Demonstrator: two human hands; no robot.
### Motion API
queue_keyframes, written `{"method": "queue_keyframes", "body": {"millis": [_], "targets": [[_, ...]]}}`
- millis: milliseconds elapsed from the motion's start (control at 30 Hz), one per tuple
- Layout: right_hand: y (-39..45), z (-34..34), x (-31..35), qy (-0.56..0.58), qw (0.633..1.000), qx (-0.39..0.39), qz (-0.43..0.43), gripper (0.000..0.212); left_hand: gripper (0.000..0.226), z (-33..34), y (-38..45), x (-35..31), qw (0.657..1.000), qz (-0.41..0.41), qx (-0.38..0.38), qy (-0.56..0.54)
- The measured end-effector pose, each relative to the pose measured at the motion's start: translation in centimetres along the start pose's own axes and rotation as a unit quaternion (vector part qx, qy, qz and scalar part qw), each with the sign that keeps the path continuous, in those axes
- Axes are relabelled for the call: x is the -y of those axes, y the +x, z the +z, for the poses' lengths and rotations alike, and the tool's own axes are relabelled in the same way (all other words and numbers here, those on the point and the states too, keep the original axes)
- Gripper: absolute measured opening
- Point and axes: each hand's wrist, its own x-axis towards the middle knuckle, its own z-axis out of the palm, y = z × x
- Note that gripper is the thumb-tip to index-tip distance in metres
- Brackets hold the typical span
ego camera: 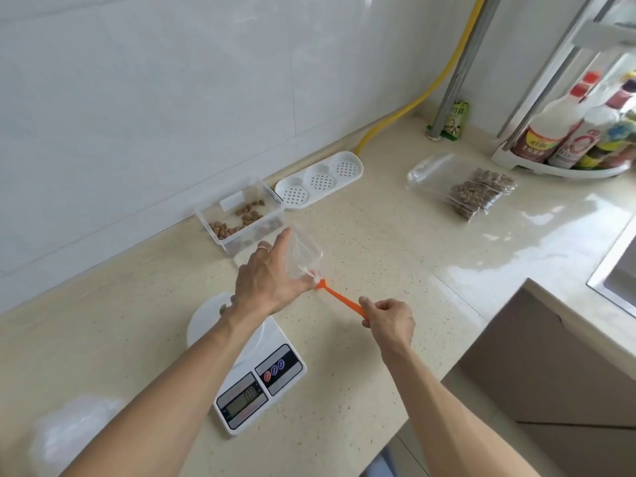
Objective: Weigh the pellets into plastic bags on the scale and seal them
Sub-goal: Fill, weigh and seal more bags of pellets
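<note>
— Where is the bag?

— A clear, crumpled plastic bag is held above the speckled beige stone countertop, just in front of the clear rectangular plastic tub that has brown pellets scattered on its bottom. The bag's neck is gathered, and an orange plastic tie strip is cinched around it.

— And the hands?

— The left hand grips the bag at the gathered neck with thumb and palm, its fingers stretched along the plastic. The right hand pinches the free end of the orange strip, fingers curled round it. The two hands are apart, with the strip stretched straight between them.

— The scale?

— The white digital kitchen scale sits on the counter under the left forearm; its display is too blurred to read. A few pellets seem to lie on its round platform.

— Anything else?

— Filled clear bags of brown pellets lie well apart to the right, near a rack of sauce bottles. A white perforated tray lies against the wall beside the tub.
</note>
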Motion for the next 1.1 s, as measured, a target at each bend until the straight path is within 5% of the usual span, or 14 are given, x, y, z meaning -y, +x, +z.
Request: {"method": "queue_keyframes", "body": {"millis": [200, 400, 567, 700, 767, 933, 1100], "targets": [[-0.5, -0.6, 1.7, -0.17, 0.983, -0.009, -0.062, 0.05, 0.099, -0.6, -0.1, -0.2, 1.0, 0.017, -0.015, -0.005], [-3.9, -1.0, 11.5, -0.033, 0.965, 0.143, -0.217, 0.036, 0.102, -1.4, -0.4, 0.1, 0.999, 0.012, -0.035, -0.025], [-6.2, -0.5, 17.6, -0.169, 0.905, 0.184, -0.346, 0.016, 0.107, -3.2, -0.9, 0.0, 0.987, 0.051, -0.077, -0.13], [-6.7, -0.5, 19.6, -0.135, 0.902, 0.204, -0.355, 0.018, 0.12, -4.9, -1.4, 0.6, 0.975, 0.055, -0.053, -0.21], [-6.9, -0.4, 20.3, -0.123, 0.894, 0.23, -0.365, 0.018, 0.104, -5.3, -1.3, 1.7, 0.957, 0.055, -0.036, -0.282], [-7.1, 0.5, 21.6, -0.081, 0.89, 0.287, -0.344, 0.017, 0.017, -6.2, -1.4, 4.0, 0.926, 0.004, 0.028, -0.375], [-6.8, 2.1, 21.3, -0.133, 0.873, 0.309, -0.352, 0.016, 0.018, -6.2, -1.7, 6.9, 0.945, -0.045, 0.022, -0.322]]}}
